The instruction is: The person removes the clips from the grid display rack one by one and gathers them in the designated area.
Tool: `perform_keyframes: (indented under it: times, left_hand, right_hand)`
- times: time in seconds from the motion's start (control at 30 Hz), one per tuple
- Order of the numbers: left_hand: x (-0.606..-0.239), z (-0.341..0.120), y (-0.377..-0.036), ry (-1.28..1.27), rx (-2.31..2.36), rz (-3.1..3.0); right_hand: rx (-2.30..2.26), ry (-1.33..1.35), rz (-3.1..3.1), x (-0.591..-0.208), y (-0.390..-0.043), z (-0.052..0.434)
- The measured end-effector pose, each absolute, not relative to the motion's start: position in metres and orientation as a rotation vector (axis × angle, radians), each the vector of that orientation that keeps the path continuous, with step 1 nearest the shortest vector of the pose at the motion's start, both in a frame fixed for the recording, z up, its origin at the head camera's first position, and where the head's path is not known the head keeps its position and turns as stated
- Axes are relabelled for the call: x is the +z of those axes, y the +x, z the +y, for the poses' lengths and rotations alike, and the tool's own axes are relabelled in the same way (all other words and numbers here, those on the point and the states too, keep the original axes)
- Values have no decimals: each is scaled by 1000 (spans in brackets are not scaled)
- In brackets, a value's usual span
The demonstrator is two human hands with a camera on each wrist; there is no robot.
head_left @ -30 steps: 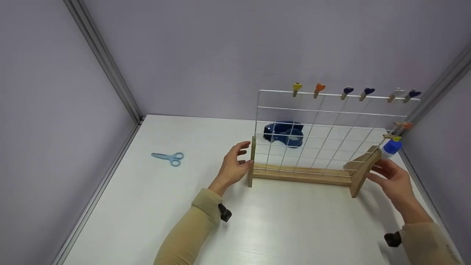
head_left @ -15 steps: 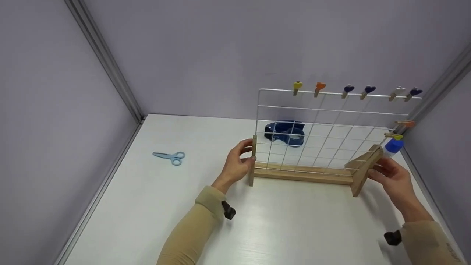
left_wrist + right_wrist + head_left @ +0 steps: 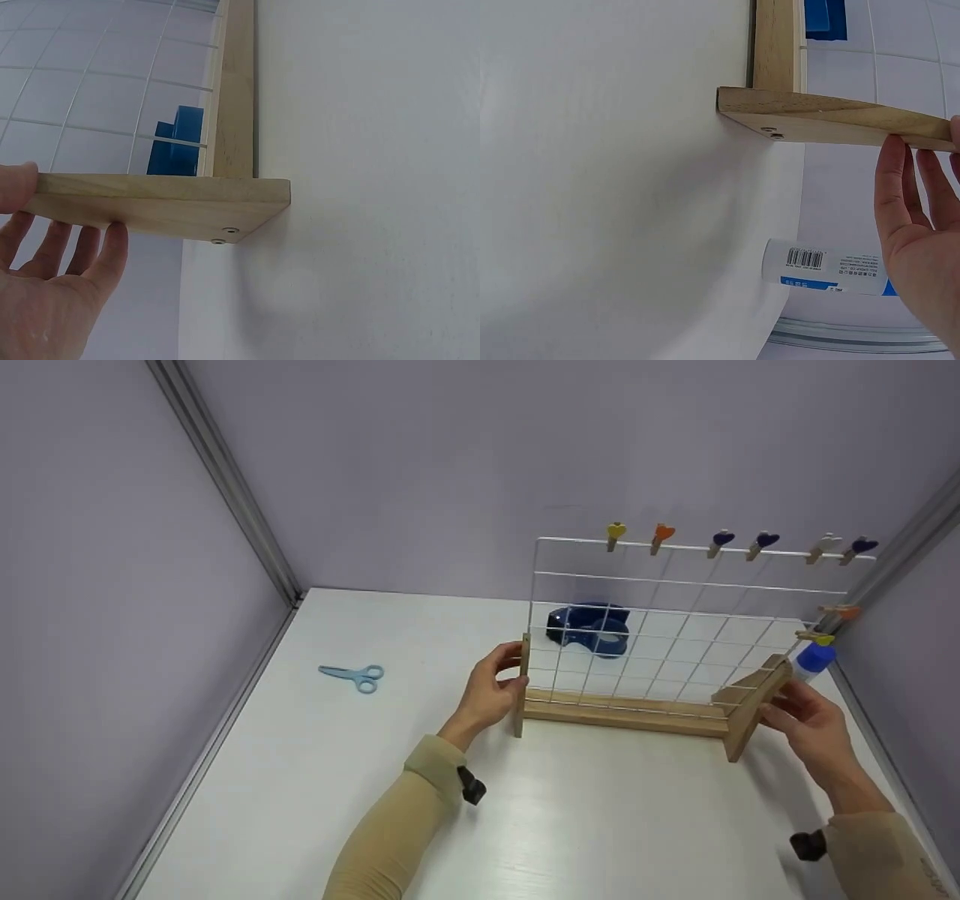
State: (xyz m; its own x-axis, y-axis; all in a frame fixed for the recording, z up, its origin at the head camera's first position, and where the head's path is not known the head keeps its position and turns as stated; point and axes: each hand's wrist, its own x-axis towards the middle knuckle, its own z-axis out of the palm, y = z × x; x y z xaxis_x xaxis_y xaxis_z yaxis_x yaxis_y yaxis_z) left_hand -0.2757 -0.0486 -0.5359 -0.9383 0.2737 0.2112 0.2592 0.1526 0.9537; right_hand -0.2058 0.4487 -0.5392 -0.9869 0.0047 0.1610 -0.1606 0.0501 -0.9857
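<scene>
The left hand [image 3: 491, 694] holds the left wooden foot [image 3: 522, 686] of the wire grid rack [image 3: 675, 637]. In the left wrist view the thumb lies on one side of the flat board and the four fingers [image 3: 112, 244] touch the other side, a little curled and close to each other, so the board is pinched between them. The right hand [image 3: 814, 727] holds the right wooden foot [image 3: 754, 705] in the same way: the fingers [image 3: 900, 180] are almost straight and pressed together along the edge of the board, and the thumb is just visible at the picture's border.

The rack stands upright on the white table [image 3: 375, 780], toward its right side, between the two hands. Its feet are flat pieces of pale, smooth wood with two small screw heads in the end face, and a long wooden bar [image 3: 622, 716] joins them. From this bar rises a thin white wire mesh with square cells.

Just behind the right foot lies a glue stick [image 3: 821, 266], a white tube with a barcode and a blue cap. Along the top wire sit small wooden pegs [image 3: 660, 536] with coloured hearts. Behind the mesh rests a dark blue tape dispenser [image 3: 589, 630]. Far to the left, well apart, lie light blue scissors [image 3: 352, 675]. Lilac walls [image 3: 420, 457] close the space.
</scene>
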Motion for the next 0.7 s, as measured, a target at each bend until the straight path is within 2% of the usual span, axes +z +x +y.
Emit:
perform_keyframes:
  times: [0.27, 0.7]
  left_hand:
    - [-537, -53, -276, 552, 1957, 2387]
    - [-536, -84, -272, 522, 1962, 2412]
  right_hand:
    - [2003, 130, -2275, -538, -206, 447]
    - [1853, 179, -2393, -532, -204, 416]
